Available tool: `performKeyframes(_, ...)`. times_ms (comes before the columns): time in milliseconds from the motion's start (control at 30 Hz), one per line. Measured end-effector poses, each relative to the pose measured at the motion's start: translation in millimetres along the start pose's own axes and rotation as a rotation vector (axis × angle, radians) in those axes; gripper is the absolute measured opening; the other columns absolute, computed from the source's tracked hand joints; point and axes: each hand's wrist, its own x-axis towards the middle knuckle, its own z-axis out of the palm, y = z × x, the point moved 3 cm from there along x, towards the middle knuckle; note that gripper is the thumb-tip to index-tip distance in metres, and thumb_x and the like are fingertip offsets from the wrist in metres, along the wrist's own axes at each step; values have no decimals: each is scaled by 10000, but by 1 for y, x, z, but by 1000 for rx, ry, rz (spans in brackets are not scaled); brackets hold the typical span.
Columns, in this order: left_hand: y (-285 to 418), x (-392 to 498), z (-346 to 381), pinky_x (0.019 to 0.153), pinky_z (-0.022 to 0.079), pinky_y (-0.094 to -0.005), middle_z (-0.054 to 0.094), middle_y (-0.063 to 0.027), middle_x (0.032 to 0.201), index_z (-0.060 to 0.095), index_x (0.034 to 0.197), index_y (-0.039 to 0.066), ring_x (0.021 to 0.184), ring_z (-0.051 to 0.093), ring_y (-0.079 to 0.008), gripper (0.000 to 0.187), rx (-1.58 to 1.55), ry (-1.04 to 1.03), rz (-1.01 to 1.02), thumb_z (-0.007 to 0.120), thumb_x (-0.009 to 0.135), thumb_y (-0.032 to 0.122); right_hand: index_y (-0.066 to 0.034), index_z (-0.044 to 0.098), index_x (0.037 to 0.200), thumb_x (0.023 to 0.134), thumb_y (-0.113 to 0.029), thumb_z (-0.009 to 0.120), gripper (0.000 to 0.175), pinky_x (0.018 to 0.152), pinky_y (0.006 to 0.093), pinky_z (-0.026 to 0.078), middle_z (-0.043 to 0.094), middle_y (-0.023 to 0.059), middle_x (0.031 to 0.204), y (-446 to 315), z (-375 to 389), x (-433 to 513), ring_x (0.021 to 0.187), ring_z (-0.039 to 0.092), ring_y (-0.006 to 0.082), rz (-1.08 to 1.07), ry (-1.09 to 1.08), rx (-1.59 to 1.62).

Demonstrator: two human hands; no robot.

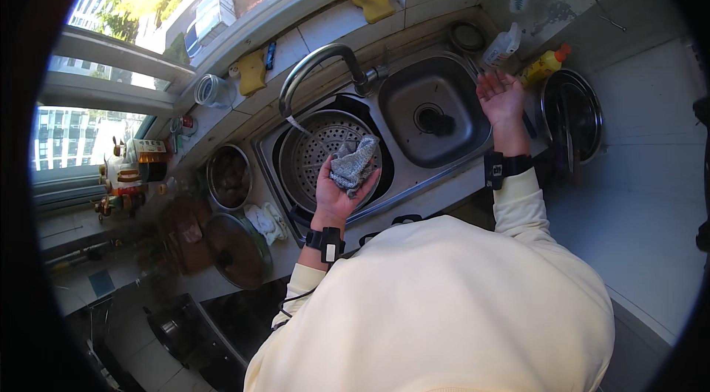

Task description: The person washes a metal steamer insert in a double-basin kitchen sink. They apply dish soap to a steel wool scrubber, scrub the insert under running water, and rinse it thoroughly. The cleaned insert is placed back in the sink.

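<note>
A grey woven scrubbing cloth rests crumpled in my left hand, palm up with the fingers curled around it. Under that hand a metal steamer pot with a perforated bottom sits in the left sink basin. Water runs into it from the curved chrome faucet. My right hand is raised beyond the right edge of the other sink basin, palm up and fingers apart, holding nothing. Close to it stand a yellow bottle with a red cap and a clear spray bottle.
Right of the basin a round metal pan or lid leans at the wall. A bowl of roundish food, a white cloth and a glass lid lie left of the sink. Yellow sponges and a glass jar line the sill.
</note>
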Motion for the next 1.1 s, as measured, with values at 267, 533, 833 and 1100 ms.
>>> performKeyframes(267,-4,31,-26,1055,493,-432,667,-74,1328,613,1328,138,1200,619,-222,485,460,380,338,481,1096,543,-56,399,1615,1106,-484,500,672,1213,343,316,508,148,1554,286,61,-166,1423,473,218,301,-751,-695)
performKeyframes(533,33,24,-89,920,525,-443,678,-62,1108,602,1236,131,1014,625,-249,511,377,505,309,414,1104,588,-5,605,1435,1079,-667,378,785,1025,416,459,652,170,1334,350,57,-177,1142,602,258,591,-460,-1013)
performKeyframes(833,61,8,-92,951,504,-403,659,-49,1115,610,1335,191,1040,610,-210,498,391,539,368,398,1110,582,-8,524,1451,1107,-600,381,700,1031,381,455,654,143,1248,387,65,-194,1096,593,246,577,-535,-1055)
performKeyframes(1100,74,5,-83,1181,367,-424,517,-106,1534,467,1511,81,1377,488,-251,600,314,466,492,461,1106,524,-48,322,1622,1126,-498,395,673,1162,390,364,470,174,1547,388,76,-189,1346,486,266,649,-555,-835)
